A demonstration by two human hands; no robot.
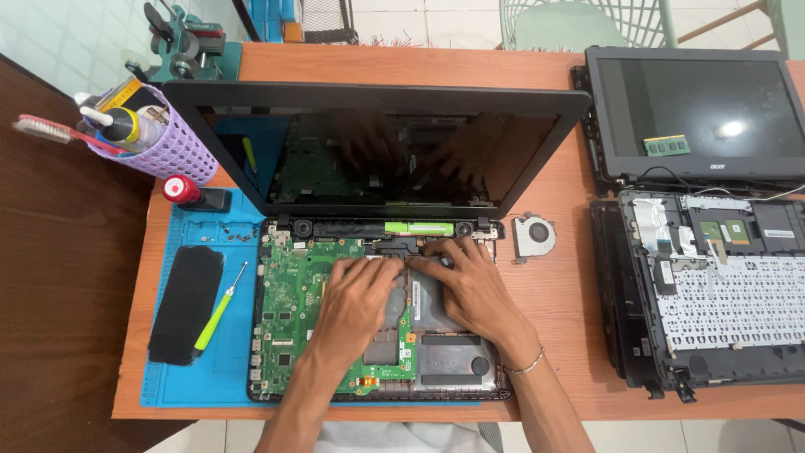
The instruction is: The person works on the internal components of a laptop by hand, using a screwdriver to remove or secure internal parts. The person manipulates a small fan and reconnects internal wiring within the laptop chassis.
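An opened laptop (pixel 277 352) lies in front of me with its green motherboard (pixel 285 294) bare and its dark screen (pixel 377 151) tilted up. My left hand (pixel 356 302) rests palm down on the middle of the board, fingers pointing toward the hinge. Beside it, my right hand (pixel 474 281) presses its fingertips on the black part just below the hinge; a thin bracelet is on that wrist. Neither hand holds a tool. What lies under the fingers is hidden.
A loose round fan (pixel 534 236) lies right of the hinge. A green-handled screwdriver (pixel 220 309) and a black cover (pixel 186 302) sit on the blue mat (pixel 172 382). A purple basket (pixel 172 143) of tools stands at left. A second dismantled laptop (pixel 713 285) fills the right side.
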